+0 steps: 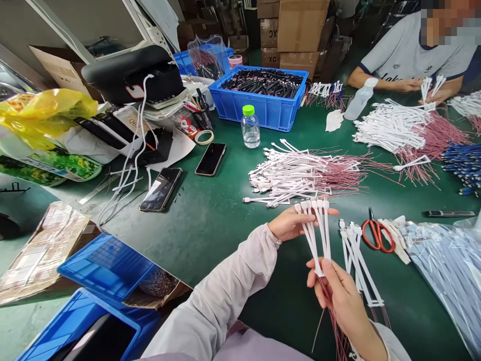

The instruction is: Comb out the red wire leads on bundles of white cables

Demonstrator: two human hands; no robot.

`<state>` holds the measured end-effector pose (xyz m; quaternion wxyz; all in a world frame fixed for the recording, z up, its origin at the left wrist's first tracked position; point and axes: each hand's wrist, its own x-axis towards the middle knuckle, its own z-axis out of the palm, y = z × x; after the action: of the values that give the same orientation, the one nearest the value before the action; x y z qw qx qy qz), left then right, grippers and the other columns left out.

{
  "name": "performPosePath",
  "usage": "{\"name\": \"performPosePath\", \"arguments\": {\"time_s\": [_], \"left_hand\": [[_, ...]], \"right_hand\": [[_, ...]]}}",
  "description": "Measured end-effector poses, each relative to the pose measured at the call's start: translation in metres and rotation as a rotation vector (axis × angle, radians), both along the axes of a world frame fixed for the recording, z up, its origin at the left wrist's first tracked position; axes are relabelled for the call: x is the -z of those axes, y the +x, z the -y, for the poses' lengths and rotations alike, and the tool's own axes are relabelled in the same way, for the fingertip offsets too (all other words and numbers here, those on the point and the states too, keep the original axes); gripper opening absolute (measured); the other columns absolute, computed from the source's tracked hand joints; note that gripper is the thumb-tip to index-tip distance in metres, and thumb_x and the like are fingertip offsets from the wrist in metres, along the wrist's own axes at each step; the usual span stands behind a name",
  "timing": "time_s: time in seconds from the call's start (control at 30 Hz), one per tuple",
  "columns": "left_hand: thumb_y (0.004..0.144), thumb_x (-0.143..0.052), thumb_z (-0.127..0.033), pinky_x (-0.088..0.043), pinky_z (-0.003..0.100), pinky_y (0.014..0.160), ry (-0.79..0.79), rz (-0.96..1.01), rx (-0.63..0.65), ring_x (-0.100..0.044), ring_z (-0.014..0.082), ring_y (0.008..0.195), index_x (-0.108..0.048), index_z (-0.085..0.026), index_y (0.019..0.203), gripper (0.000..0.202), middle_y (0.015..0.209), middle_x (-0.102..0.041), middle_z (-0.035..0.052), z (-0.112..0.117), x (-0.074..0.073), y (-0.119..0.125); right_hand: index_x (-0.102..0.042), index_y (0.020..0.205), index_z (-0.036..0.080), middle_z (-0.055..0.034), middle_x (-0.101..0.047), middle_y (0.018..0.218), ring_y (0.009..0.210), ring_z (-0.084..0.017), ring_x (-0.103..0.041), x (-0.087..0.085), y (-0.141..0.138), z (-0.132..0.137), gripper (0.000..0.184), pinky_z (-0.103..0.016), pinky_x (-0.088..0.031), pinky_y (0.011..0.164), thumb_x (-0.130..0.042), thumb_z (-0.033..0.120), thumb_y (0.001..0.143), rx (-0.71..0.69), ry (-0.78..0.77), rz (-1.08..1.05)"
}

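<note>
A bunch of white cables (313,240) with thin reddish wires is held up over the green table. My left hand (291,223) is closed around the bunch near its white connector ends. Lower down, my right hand (338,286) pinches the same bunch where the white sleeves meet the bare wires. More white cables (361,260) lie on the table just right of my right hand. Beyond my hands is a large pile of white cables (285,170), its reddish wires pointing right.
Red-handled scissors (378,235) and plastic-wrapped strips (439,265) lie at the right. Two phones (210,159), a green-capped bottle (250,128) and a blue bin (259,105) of black cables stand farther back. Across the table, a person (409,60) handles white cables by another pile (394,125).
</note>
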<state>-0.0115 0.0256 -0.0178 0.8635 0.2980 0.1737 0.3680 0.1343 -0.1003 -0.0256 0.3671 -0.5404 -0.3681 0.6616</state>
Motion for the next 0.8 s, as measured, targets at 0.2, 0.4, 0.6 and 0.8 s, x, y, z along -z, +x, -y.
{"name": "performPosePath", "arguments": {"time_s": [0.2,0.4,0.6,0.8], "left_hand": [[0.066,-0.071,-0.022,-0.029,0.017,0.046,-0.033,0.035,0.045,-0.049,0.0062,0.065,-0.048,-0.021,0.134,0.072,0.129,-0.055,0.0129,-0.001,0.001,-0.001],[0.065,-0.072,-0.026,-0.030,0.019,0.049,-0.040,-0.020,0.048,-0.047,0.0062,0.063,-0.051,-0.021,0.132,0.070,0.130,-0.056,0.0131,0.000,-0.001,-0.002],[0.069,-0.071,-0.034,-0.028,0.018,0.048,0.053,-0.051,0.042,-0.042,0.0056,0.061,-0.051,-0.022,0.133,0.068,0.130,-0.055,0.0131,0.002,-0.004,-0.003],[0.063,-0.078,-0.035,-0.038,0.022,0.060,0.240,-0.092,0.246,-0.049,0.0089,0.068,-0.041,-0.025,0.139,0.085,0.127,-0.056,0.0128,-0.001,-0.007,-0.009]], "right_hand": [[-0.059,0.095,0.017,-0.0033,-0.060,0.069,0.038,-0.007,-0.043,0.002,-0.003,0.004,0.041,-0.021,-0.023,0.036,-0.045,0.055,0.092,-0.013,-0.007,-0.016],[-0.059,0.096,0.016,-0.0043,-0.061,0.069,0.038,-0.008,-0.044,0.005,-0.007,0.005,0.044,-0.020,-0.026,0.035,-0.047,0.058,0.089,0.011,-0.001,0.016],[-0.058,0.097,0.017,-0.0040,-0.061,0.069,0.037,-0.008,-0.042,0.005,-0.009,0.004,0.044,-0.020,-0.019,0.035,-0.048,0.058,0.088,0.039,0.006,0.031],[-0.053,0.072,0.017,0.0045,-0.046,0.050,0.033,-0.003,-0.024,-0.003,0.002,-0.003,0.035,-0.019,-0.017,0.037,-0.059,0.049,0.085,-0.070,-0.239,-0.412]]}}
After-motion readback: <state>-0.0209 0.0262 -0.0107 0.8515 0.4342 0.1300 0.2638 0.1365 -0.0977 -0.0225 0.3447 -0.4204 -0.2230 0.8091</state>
